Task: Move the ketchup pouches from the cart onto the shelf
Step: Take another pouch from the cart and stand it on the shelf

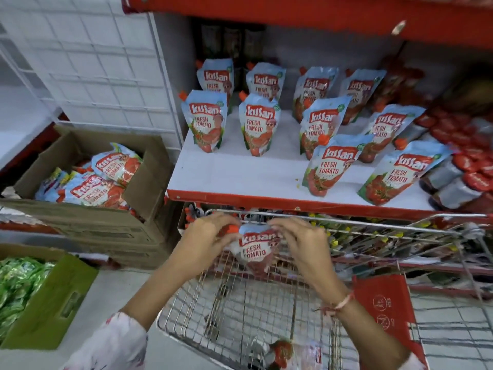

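I hold one ketchup pouch (256, 251) upright above the wire cart (240, 311), just below the shelf's red front edge. My left hand (210, 236) grips its top left corner at the orange cap. My right hand (298, 241) pinches its top right corner. Another pouch (282, 353) lies at the near end of the cart. On the white shelf (240, 172) stand several ketchup pouches (206, 121) in rows, upright and facing me, with bare shelf at the front left.
A cardboard box (88, 209) with more ketchup pouches sits left of the shelf. A green box (50, 297) of green packets stands at lower left. Red-lidded jars (469, 166) fill the shelf's right end. A red flap (384, 311) hangs on the cart's right side.
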